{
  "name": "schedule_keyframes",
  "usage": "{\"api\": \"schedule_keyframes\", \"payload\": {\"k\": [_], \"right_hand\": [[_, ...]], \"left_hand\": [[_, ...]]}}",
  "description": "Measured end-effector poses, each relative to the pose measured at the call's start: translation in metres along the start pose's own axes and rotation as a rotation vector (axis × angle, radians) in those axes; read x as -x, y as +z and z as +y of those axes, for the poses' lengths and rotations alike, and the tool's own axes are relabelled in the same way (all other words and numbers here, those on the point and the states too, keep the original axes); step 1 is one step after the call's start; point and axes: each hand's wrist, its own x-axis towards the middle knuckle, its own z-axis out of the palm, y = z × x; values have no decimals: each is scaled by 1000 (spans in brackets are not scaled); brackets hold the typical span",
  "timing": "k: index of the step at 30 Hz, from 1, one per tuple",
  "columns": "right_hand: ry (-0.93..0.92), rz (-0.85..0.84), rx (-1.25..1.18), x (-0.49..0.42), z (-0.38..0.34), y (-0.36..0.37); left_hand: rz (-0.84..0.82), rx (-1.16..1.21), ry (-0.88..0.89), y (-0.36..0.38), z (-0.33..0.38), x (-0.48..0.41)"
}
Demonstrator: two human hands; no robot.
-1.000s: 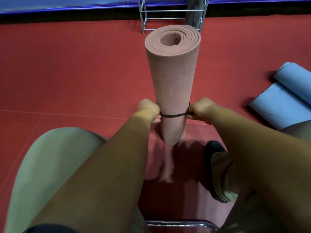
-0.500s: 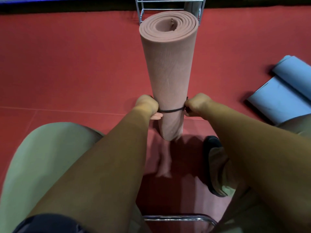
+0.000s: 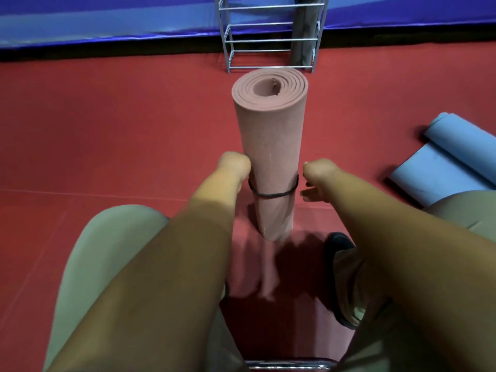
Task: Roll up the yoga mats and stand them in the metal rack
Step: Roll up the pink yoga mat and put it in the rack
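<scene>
Floor: red matting [image 3: 120,124], crossed by a faint seam [image 3: 107,192] | Far edge: blue padding [image 3: 107,22] set above a dark strip [image 3: 80,53] | Light: dim — soft shadows cast on the floor

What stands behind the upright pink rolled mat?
The metal rack, with a dark rolled mat standing in its right side, and blue padding beyond. The pink mat covers the floor between them.

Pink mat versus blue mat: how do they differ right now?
The pink mat stands upright; the blue mat lies on the red floor. The pink mat is fully rolled with a dark band around it; the blue mat looks partly unrolled, no band visible. Both are outside the metal rack.
</scene>
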Motion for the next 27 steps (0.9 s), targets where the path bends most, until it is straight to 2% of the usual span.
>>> {"api": "schedule_keyframes", "payload": {"k": [4,6,9,13,15,20,23,27], "right_hand": [[-152,180,-246,19,-50,-20],[-287,225,-272,32,-78,-32],[-411,130,-214,92,-108,-36],[-468,33,151,131,-111,-28],[-475,46,252,134,-103,-27],[-525,113,323,135,-87,-24],[-562,142,281,129,-87,-22],[-502,176,200,107,-107,-17]], "left_hand": [[90,381,142,-26,47,14],[118,431,167,-40,70,23],[-30,316,217,-51,100,65],[-193,-54,280,-50,105,100],[-183,-121,307,-50,99,110],[-108,-185,354,-53,90,130],[-93,-204,355,-53,91,131],[-119,-220,342,-54,108,114]]}}
